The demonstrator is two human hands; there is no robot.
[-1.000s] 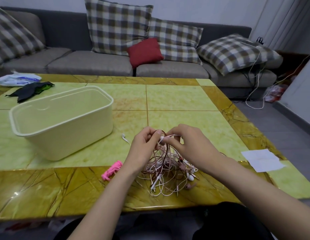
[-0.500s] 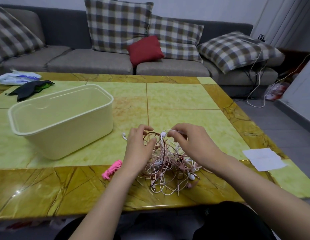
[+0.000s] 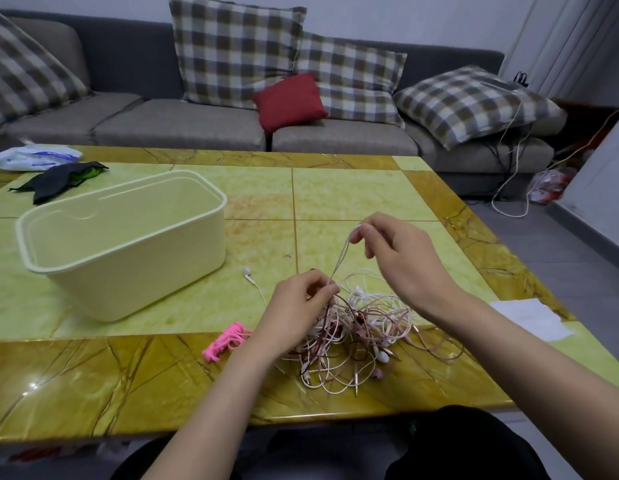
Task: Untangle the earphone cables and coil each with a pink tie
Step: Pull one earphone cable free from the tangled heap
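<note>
- A long grey fabric sofa stands against the pale wall, behind the glossy yellow-green stone-patterned bench.
- Brown-and-cream checked cushions and a small red cushion lean on it.
- Grey tiled floor at right, with white curtain folds above.

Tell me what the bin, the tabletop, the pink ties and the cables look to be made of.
Bin: pale cream plastic, likely; smooth moulded walls, rolled rim, matt sheen.
Tabletop: polished stone or stone-look tile; veining, grout-like lines, glare spots.
Pink ties: probably soft rubber or silicone; bright, matt, bent shapes.
Cables: thin rubbery-coated wire, white and rose; they loop limply.
</note>
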